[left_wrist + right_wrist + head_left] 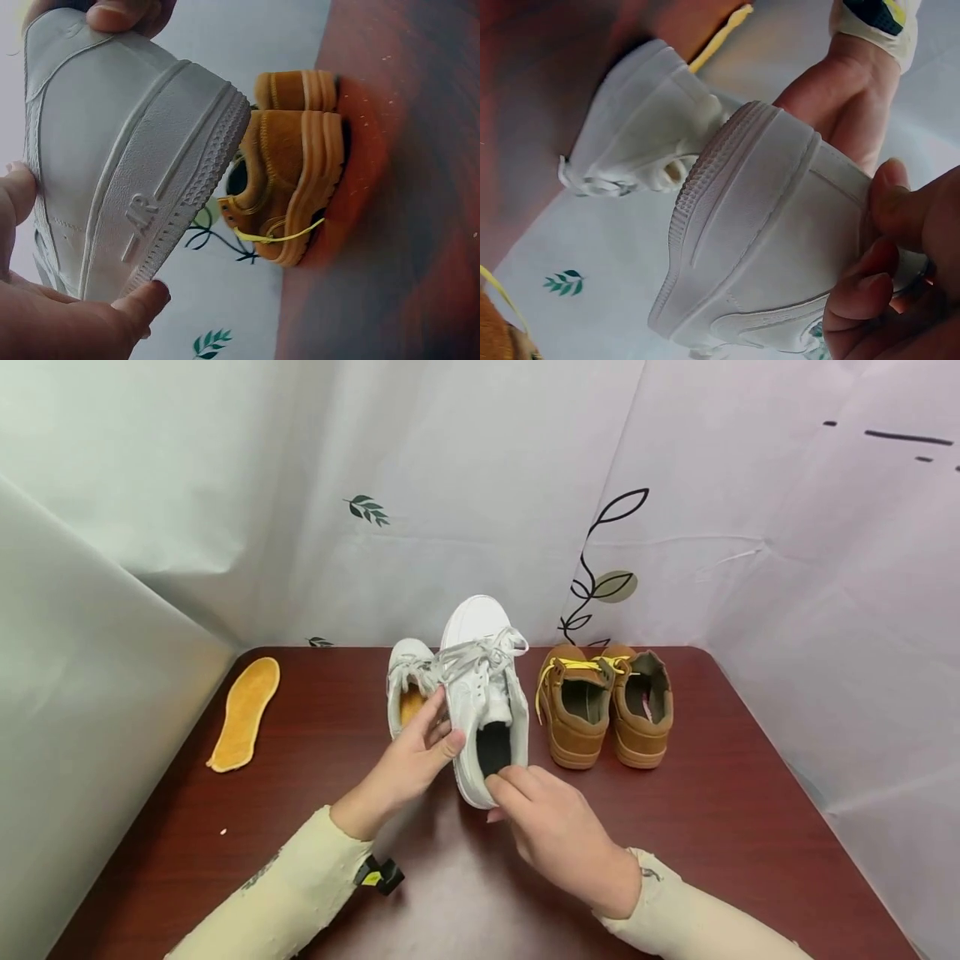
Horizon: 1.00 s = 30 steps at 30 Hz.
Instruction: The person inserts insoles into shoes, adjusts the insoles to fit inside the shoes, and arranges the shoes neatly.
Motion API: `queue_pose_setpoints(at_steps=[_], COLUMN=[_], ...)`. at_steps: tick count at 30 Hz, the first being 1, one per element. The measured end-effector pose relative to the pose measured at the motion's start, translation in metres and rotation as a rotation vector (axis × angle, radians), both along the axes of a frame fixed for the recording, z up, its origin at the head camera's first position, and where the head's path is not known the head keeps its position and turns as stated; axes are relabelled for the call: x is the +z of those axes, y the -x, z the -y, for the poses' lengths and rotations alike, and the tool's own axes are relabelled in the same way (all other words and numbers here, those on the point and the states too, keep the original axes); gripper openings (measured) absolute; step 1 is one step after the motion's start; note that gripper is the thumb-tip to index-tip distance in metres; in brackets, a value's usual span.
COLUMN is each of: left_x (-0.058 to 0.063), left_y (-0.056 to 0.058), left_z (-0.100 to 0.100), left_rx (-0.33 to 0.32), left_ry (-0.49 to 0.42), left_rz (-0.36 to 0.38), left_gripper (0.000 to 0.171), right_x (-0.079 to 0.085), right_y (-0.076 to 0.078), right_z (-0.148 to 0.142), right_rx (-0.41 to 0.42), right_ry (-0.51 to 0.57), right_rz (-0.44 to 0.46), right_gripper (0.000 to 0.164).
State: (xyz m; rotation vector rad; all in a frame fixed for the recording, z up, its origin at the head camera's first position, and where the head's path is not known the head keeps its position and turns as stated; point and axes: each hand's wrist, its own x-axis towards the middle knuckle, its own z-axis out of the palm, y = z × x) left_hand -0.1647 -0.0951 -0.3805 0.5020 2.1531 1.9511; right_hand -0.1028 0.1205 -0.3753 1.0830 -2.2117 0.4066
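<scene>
A white sneaker (468, 710) with laces is held up off the table, toe pointing away and its dark inside showing. My left hand (408, 764) grips its left side; in the left wrist view, those fingers (142, 304) reach the sole edge. With my right hand (558, 827) I pinch the heel collar, thumb and fingers around its rim in the right wrist view. Behind the left hand stands a second white sneaker (410, 672) with an orange-yellow insole (411, 702) inside, partly covered by the hand and the held shoe.
A loose orange-yellow insole (246, 714) lies at the table's left. Two brown shoes (577, 739) with yellow laces stand side by side to the right of the held sneaker. The dark red table (720, 835) is enclosed by white printed sheets (480, 460). A small white speck (222, 832) lies at the left.
</scene>
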Motion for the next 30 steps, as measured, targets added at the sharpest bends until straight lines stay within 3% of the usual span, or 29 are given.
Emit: queue_pose_setpoints(at_steps=[4, 13, 20, 30], left_x=[-0.006, -0.026, -0.043, -0.058], left_y=[0.002, 0.002, 0.002, 0.008], left_z=[-0.008, -0.017, -0.023, -0.026], left_rx=[0.021, 0.088, 0.141, 0.155], left_ry=[0.05, 0.217, 0.235, 0.296], left_rz=[0.018, -0.033, 0.046, 0.054], left_gripper=[0.081, 0.061, 0.062, 0.06], right_x=[-0.007, -0.025, -0.039, -0.058], right_y=[0.002, 0.01, 0.02, 0.03], right_z=[-0.004, -0.007, -0.006, -0.004], right_rx=[-0.013, -0.006, -0.017, -0.035], right_ry=[0.005, -0.013, -0.037, -0.057], right_rz=[0.022, 0.078, 0.148, 0.207], right_gripper=[0.023, 0.024, 0.025, 0.025])
